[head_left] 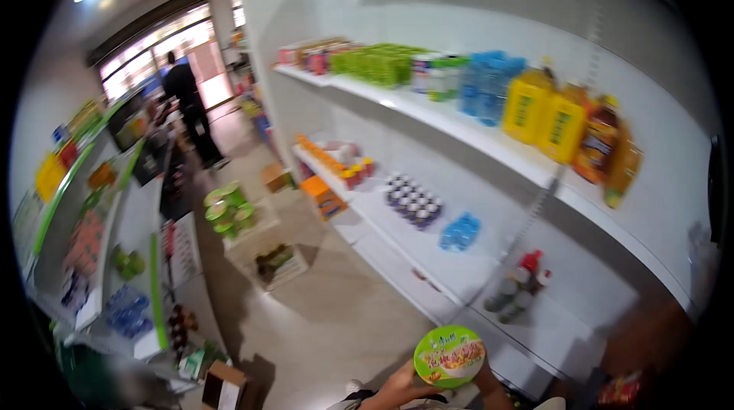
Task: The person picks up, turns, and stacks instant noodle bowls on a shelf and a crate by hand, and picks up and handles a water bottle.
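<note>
A tub of instant noodles (449, 356) with a green lid and a picture of noodles is at the bottom of the view, lid facing up. My left hand (399, 388) grips its left side, fingers partly hidden beneath it. On the opposite side, my right hand (491, 390) is wrapped against the tub, mostly covered by it. Just beyond it, bottles with red caps (520, 287) stand on the lower white shelf (489, 257).
The upper shelf (428, 112) holds yellow bottles (527, 104), blue water bottles (489, 87) and green packs (380, 64). Green tubs (228, 209) sit in a crate on the floor. Another shelf unit (157, 287) lines the left. A person in dark clothes (187, 96) stands near the doorway. An open carton (227, 385) lies lower left.
</note>
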Tool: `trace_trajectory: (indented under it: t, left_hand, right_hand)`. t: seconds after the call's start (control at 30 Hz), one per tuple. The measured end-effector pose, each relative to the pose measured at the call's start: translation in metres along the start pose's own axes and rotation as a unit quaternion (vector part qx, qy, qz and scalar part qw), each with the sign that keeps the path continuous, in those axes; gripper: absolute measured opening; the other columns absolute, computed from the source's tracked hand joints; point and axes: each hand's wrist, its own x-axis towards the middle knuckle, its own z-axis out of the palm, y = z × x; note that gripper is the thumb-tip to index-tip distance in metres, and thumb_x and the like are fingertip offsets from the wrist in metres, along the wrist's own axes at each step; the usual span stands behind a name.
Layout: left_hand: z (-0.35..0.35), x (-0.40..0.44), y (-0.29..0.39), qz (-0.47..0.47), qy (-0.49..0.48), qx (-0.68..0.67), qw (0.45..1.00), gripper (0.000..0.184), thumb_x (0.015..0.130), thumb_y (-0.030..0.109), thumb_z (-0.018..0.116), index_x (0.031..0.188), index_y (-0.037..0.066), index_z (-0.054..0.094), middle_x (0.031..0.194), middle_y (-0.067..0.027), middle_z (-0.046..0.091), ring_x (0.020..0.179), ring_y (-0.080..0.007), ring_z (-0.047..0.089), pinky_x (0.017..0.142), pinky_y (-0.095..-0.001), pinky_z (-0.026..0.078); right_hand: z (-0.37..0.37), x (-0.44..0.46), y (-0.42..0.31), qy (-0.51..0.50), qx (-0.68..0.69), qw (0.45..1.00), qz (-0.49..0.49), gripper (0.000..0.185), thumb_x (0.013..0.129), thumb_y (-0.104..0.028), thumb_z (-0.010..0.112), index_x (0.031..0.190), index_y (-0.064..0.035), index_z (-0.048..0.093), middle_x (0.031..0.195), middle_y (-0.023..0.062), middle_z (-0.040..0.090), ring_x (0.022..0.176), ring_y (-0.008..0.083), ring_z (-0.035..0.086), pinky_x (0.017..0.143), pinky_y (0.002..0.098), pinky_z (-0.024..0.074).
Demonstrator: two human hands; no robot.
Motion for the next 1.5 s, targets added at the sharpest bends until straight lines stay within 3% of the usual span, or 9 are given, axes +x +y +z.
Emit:
trace_trajectory:
  t: [0.13, 0.2, 0.3, 0.57, 0.63, 0.8, 1.03, 1.3, 1.5]
  left_hand:
    - [-0.109, -0.036, -0.011, 0.079, 0.105, 0.024, 0.991, 0.065, 0.07, 0.023, 0.074, 0.122, 0.0, 0.043, 0.115, -0.0145, 0.056, 0.106, -0.0195, 0.053, 0.088, -0.0323, 0.043]
    - [-0.168, -0.065, -0.004, -0.058, 0.122, 0.021, 0.991, 0.058, 0.07, 0.021, 0.073, 0.118, 0.001, 0.048, 0.111, -0.0127, 0.058, 0.102, -0.0198, 0.055, 0.086, -0.0327, 0.044]
    - [-0.232, -0.109, -0.001, -0.044, 0.184, 0.124, 0.974, 0.053, 0.069, 0.023, 0.074, 0.114, 0.003, 0.052, 0.106, -0.0137, 0.06, 0.097, -0.0242, 0.057, 0.083, -0.035, 0.045]
    - [-0.265, -0.184, -0.078, -0.164, 0.224, 0.037, 0.96, 0.059, 0.07, 0.029, 0.075, 0.116, 0.001, 0.051, 0.108, -0.0139, 0.059, 0.101, -0.023, 0.056, 0.087, -0.0321, 0.043]
    - [-0.257, -0.171, -0.089, -0.157, 0.248, -0.082, 0.952, 0.062, 0.071, 0.023, 0.075, 0.12, -0.001, 0.046, 0.114, -0.0118, 0.056, 0.103, -0.0195, 0.053, 0.089, -0.0312, 0.042]
    - [-0.308, -0.122, -0.101, -0.148, 0.232, -0.234, 0.933, 0.061, 0.073, 0.015, 0.073, 0.123, -0.002, 0.042, 0.116, -0.0117, 0.054, 0.106, -0.0181, 0.051, 0.094, -0.0315, 0.039]
    - [-0.464, -0.01, -0.08, -0.078, 0.234, -0.05, 0.968, 0.067, 0.074, 0.021, 0.073, 0.126, -0.001, 0.037, 0.119, -0.0112, 0.051, 0.111, -0.0189, 0.049, 0.099, -0.0365, 0.036]
    - [-0.533, 0.089, -0.087, -0.083, 0.175, -0.132, 0.972, 0.079, 0.075, 0.023, 0.072, 0.134, 0.0, 0.025, 0.128, -0.0124, 0.044, 0.119, -0.0203, 0.041, 0.1, -0.0373, 0.033]
    - [-0.538, 0.097, -0.139, -0.164, 0.225, -0.479, 0.832, 0.056, 0.093, 0.03, 0.044, 0.136, 0.002, 0.021, 0.137, -0.0119, 0.029, 0.124, -0.0198, 0.033, 0.103, -0.0352, 0.031]
  right_hand:
    - [0.159, 0.088, -0.019, -0.108, -0.079, 0.988, 0.07, 0.04, 0.092, -0.033, 0.044, 0.11, 0.0011, 0.054, 0.101, 0.0062, 0.06, 0.093, 0.0124, 0.058, 0.081, 0.0251, 0.0461]
    - [0.2, 0.139, 0.014, -0.208, -0.178, 0.955, 0.114, 0.042, 0.091, -0.033, 0.04, 0.111, 0.001, 0.054, 0.104, 0.0072, 0.06, 0.093, 0.0122, 0.058, 0.081, 0.0266, 0.0468]
    - [0.271, 0.151, 0.065, -0.225, -0.193, 0.948, 0.112, 0.04, 0.091, -0.039, 0.041, 0.105, -0.005, 0.058, 0.095, 0.0027, 0.062, 0.088, 0.0102, 0.057, 0.079, 0.0252, 0.0437]
    - [0.282, 0.155, 0.216, -0.159, -0.17, 0.907, 0.35, 0.041, 0.094, -0.038, 0.037, 0.113, -0.0061, 0.054, 0.097, -0.0004, 0.061, 0.077, 0.0048, 0.056, 0.056, 0.018, 0.043]
    - [0.263, 0.178, 0.228, -0.185, -0.105, 0.875, 0.435, 0.041, 0.094, -0.037, 0.038, 0.115, -0.0051, 0.053, 0.105, 0.0012, 0.059, 0.091, 0.0063, 0.054, 0.075, 0.0212, 0.0446]
    - [0.284, 0.265, 0.217, -0.266, -0.158, 0.863, 0.401, 0.042, 0.093, -0.034, 0.036, 0.117, -0.0021, 0.05, 0.112, 0.0065, 0.057, 0.101, 0.0149, 0.055, 0.089, 0.0306, 0.0439]
    - [0.369, 0.414, 0.169, -0.249, -0.097, 0.922, 0.279, 0.044, 0.092, -0.035, 0.031, 0.113, -0.0031, 0.052, 0.107, 0.0055, 0.059, 0.097, 0.0146, 0.055, 0.082, 0.0298, 0.0443]
    - [0.382, 0.514, 0.134, -0.195, -0.111, 0.945, 0.238, 0.047, 0.093, -0.035, 0.028, 0.12, -0.001, 0.046, 0.119, 0.0123, 0.053, 0.108, 0.0227, 0.052, 0.094, 0.0368, 0.0407]
    - [0.385, 0.556, 0.172, -0.166, -0.118, 0.92, 0.335, 0.04, 0.093, -0.029, 0.034, 0.116, -0.0005, 0.05, 0.115, 0.0111, 0.056, 0.105, 0.0209, 0.054, 0.092, 0.0354, 0.0419]
